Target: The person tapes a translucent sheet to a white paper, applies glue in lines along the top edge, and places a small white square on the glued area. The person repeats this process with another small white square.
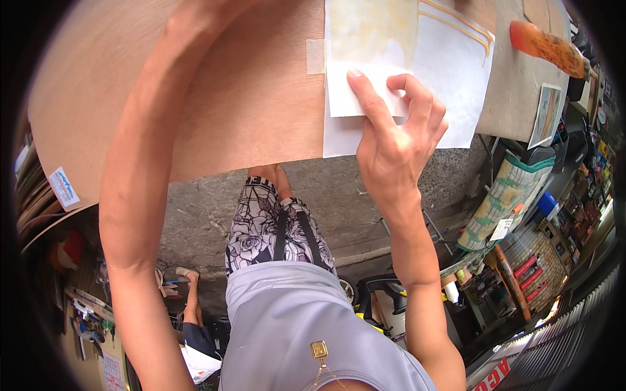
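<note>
My right hand lies over the lower edge of a small white sheet. Its thumb and index fingertip rest apart on that sheet, and the other fingers are curled. Beneath is a larger white sheet with yellow-brown curved lines near its upper right corner. A pale strip of tape at its left edge joins it to a reddish-brown wooden board. My left forearm reaches over the board past the upper edge, where the hand itself is cut off from view.
An orange-brown handled tool and a small picture lie at the far right of the work surface. A green-and-cream mat stands below right. Another person's leg shows at lower left. Crowded shelves line the right.
</note>
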Demonstrator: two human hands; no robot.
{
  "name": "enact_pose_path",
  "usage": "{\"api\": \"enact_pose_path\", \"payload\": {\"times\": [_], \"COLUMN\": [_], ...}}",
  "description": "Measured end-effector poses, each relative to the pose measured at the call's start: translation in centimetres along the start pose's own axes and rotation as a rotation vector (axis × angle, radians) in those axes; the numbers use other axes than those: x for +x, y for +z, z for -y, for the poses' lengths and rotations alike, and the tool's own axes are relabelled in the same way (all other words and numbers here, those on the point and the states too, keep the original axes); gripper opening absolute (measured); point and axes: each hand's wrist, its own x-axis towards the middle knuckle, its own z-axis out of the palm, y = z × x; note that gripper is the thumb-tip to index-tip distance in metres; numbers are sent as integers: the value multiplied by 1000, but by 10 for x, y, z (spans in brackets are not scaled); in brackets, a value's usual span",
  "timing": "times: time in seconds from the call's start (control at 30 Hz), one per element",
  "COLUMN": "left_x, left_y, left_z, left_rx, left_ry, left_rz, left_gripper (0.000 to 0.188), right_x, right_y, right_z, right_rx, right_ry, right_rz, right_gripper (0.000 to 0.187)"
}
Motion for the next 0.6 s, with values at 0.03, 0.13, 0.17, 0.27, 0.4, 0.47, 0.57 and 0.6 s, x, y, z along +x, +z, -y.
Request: {"api": "enact_pose_path", "payload": {"times": [0.03,0.13,0.17,0.27,0.4,0.47,0.57,0.6], "left_x": [-1,-2,-1,0,0,2,2,3], "left_y": [-3,1,2,5,5,13,1,2], "left_z": [-1,1,2,9,6,6,8,9], "left_rx": [72,173,153,37,159,109,119,113], "left_ry": [48,146,142,109,174,142,117,122], "left_rz": [-28,-74,-67,-61,-75,-47,-30,-30], "left_gripper": [22,22,22,21,21,21,20,20], "right_x": [-1,-7,-9,-15,-25,-31,-37,-40], "right_y": [-1,-2,-3,-5,-8,-9,-14,-15], "right_z": [2,2,2,5,7,6,11,12], "right_rx": [5,5,1,-7,-24,-40,-5,-4], "right_ry": [-3,9,15,20,33,55,45,47], "right_rz": [2,4,10,28,54,67,88,94], "right_gripper": [53,52,52,52,52,52,51,51]}}
